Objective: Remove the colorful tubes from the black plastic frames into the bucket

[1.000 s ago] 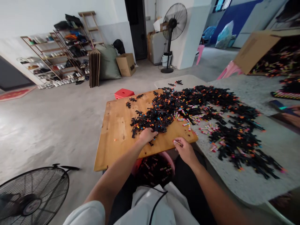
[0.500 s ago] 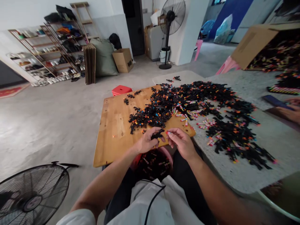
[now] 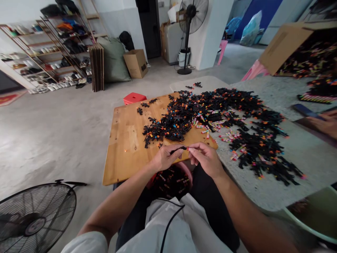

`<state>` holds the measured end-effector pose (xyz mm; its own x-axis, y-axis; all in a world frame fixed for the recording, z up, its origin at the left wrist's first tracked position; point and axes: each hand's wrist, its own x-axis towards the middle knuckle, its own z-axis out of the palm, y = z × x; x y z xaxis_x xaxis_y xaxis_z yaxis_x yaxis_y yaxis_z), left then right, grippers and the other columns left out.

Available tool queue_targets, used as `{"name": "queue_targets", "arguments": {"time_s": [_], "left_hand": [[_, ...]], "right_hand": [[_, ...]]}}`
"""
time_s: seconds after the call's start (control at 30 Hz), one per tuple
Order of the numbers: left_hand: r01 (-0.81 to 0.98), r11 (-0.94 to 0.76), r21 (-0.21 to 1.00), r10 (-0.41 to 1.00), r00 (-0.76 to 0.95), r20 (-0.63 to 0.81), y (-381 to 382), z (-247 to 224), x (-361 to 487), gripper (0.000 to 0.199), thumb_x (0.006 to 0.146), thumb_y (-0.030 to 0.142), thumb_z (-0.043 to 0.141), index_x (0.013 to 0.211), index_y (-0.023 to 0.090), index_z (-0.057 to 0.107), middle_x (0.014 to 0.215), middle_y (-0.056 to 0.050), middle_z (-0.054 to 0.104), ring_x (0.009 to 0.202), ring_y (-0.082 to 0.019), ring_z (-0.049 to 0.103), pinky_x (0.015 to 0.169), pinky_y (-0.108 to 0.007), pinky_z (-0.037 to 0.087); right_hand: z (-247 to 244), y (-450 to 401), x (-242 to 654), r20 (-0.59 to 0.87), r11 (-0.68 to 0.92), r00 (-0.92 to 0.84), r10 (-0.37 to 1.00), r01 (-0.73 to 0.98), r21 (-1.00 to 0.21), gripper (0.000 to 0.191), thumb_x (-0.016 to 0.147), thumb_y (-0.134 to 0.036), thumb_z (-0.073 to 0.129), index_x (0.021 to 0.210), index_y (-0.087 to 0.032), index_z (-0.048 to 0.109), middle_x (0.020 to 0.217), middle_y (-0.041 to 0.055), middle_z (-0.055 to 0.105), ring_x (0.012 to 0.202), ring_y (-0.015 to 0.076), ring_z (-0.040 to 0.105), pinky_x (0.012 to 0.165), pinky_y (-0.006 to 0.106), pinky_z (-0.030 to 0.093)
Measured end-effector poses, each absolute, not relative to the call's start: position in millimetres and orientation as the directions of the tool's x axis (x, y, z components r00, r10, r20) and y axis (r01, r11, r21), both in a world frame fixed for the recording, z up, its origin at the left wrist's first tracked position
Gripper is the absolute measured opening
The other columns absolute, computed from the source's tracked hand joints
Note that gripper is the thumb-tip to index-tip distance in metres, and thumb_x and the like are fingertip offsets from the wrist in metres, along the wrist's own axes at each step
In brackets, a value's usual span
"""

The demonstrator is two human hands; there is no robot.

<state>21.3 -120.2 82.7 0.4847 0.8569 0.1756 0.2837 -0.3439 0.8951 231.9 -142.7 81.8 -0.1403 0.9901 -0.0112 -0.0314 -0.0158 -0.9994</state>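
Observation:
My left hand (image 3: 166, 157) is closed around a small black toy gun (image 3: 181, 148), mostly hidden by the fingers. My right hand (image 3: 206, 159) pinches a small pink-red piece (image 3: 187, 149), probably the end of a colourful tube, against the gun's tip. Whether the two are joined I cannot tell. Both hands hover over the front edge of a wooden board (image 3: 123, 140). Beyond them spreads a heap of black toy guns (image 3: 176, 123) with orange and blue bits. Colourful printed tubes (image 3: 207, 126) lie among them. Between my knees a pink tub (image 3: 188, 171) holds similar pieces.
A grey stone-like table (image 3: 295, 147) adjoins the board, bearing more toy guns (image 3: 265, 147). At right, another person's hand (image 3: 328, 123) is near a phone-like object (image 3: 306, 110). A tilted cardboard box (image 3: 285, 47) holds more pieces. A floor fan (image 3: 37, 218) stands left, a red stool (image 3: 134, 98) behind.
My hands have come together, bringing the pink-red piece up to the toy gun's end. The left fingers have closed further over the gun. The camera view has shifted slightly.

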Motion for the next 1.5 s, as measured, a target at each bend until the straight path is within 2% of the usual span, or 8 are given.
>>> {"name": "queue_targets", "arguments": {"time_s": [0.6, 0.77, 0.9, 1.1, 1.2, 1.3, 1.37, 1.5], "left_hand": [[0.260, -0.278, 0.925, 0.828, 0.553, 0.094, -119.8, 93.3, 24.0, 0.046, 0.105, 0.049, 0.048, 0.111, 0.012, 0.074, 0.075, -0.002, 0.064, 0.068, -0.012, 0.056, 0.066, -0.021, 0.044], [0.290, -0.246, 0.925, 0.801, 0.598, 0.026, -122.8, 88.0, 27.7, 0.045, 0.103, 0.050, 0.050, 0.093, 0.013, 0.073, 0.072, -0.002, 0.066, 0.066, -0.012, 0.058, 0.065, -0.021, 0.045], [0.351, -0.123, 0.928, 0.747, 0.648, -0.146, -126.8, 81.3, 18.6, 0.049, 0.103, 0.055, 0.046, 0.097, 0.015, 0.074, 0.075, -0.002, 0.072, 0.055, -0.011, 0.059, 0.054, -0.020, 0.044], [0.539, -0.294, 0.789, 0.686, 0.694, -0.219, -105.2, 71.4, -28.4, 0.026, 0.097, 0.039, 0.063, 0.109, 0.024, 0.079, 0.105, -0.004, 0.080, 0.093, -0.020, 0.074, 0.083, -0.025, 0.056], [0.676, -0.476, 0.562, 0.801, 0.598, -0.040, -92.0, 52.7, -45.7, 0.032, 0.096, 0.019, 0.054, 0.120, 0.023, 0.075, 0.129, -0.009, 0.072, 0.125, -0.025, 0.063, 0.111, -0.040, 0.047], [0.704, -0.647, 0.291, 0.743, 0.668, 0.038, -84.0, 29.0, -54.7, 0.052, 0.085, 0.009, 0.058, 0.134, 0.022, 0.067, 0.150, -0.013, 0.057, 0.146, -0.032, 0.042, 0.123, -0.055, 0.031], [0.691, -0.691, 0.213, 0.704, 0.710, -0.021, -79.6, 17.7, -57.6, 0.057, 0.084, 0.010, 0.058, 0.140, 0.021, 0.063, 0.149, -0.014, 0.056, 0.144, -0.032, 0.044, 0.121, -0.054, 0.034], [0.716, -0.677, 0.172, 0.721, 0.692, -0.043, -71.3, 13.5, -56.6, 0.046, 0.091, 0.020, 0.058, 0.136, 0.024, 0.064, 0.129, -0.012, 0.066, 0.122, -0.029, 0.058, 0.110, -0.046, 0.043]], "right_hand": [[76.1, -133.6, 239.9, -0.040, -0.049, -0.231, 0.972, -0.033, -0.998, 0.029, 0.088, -0.048, 0.072, 0.091, -0.020, 0.067, 0.064, -0.0012, 0.066, 0.047, 0.0118, 0.056, 0.043, 0.023, 0.039], [70.6, -126.1, 245.4, -0.077, -0.083, -0.323, 0.943, -0.004, -0.997, 0.029, 0.091, -0.049, 0.068, 0.088, -0.020, 0.065, 0.060, -0.0034, 0.062, 0.044, 0.0103, 0.051, 0.041, 0.022, 0.034], [60.2, -134.9, 239.6, -0.115, -0.110, -0.331, 0.936, 0.034, -0.993, 0.032, 0.093, -0.052, 0.064, 0.088, -0.021, 0.064, 0.062, -0.0031, 0.063, 0.048, 0.0110, 0.053, 0.044, 0.021, 0.038], [26.8, -154.8, 245.5, -0.316, -0.134, -0.573, 0.756, 0.337, -0.932, 0.033, 0.092, -0.048, 0.064, 0.110, -0.021, 0.071, 0.068, -0.0012, 0.070, 0.048, 0.0136, 0.057, 0.047, 0.024, 0.041], [15.4, -134.9, 269.0, -0.250, 0.003, -0.410, 0.877, 0.524, -0.852, 0.026, 0.096, -0.041, 0.057, 0.096, -0.021, 0.074, 0.065, 0.0004, 0.069, 0.051, 0.0157, 0.059, 0.053, 0.026, 0.042], [11.8, -95.6, 296.1, 0.026, -0.021, 0.048, 0.999, 0.768, -0.640, 0.027, 0.098, -0.033, 0.051, 0.091, -0.021, 0.074, 0.081, 0.0076, 0.075, 0.074, 0.0219, 0.068, 0.069, 0.030, 0.046], [11.0, -68.0, 308.3, 0.102, -0.146, 0.223, 0.969, 0.860, -0.489, 0.027, 0.099, -0.032, 0.052, 0.101, -0.019, 0.074, 0.094, 0.0133, 0.077, 0.088, 0.0263, 0.070, 0.077, 0.032, 0.047], [6.2, -27.3, 313.6, 0.039, -0.235, 0.259, 0.965, 0.923, -0.305, 0.029, 0.098, -0.035, 0.056, 0.107, -0.014, 0.074, 0.108, 0.0201, 0.075, 0.098, 0.0296, 0.071, 0.081, 0.035, 0.048]]}}
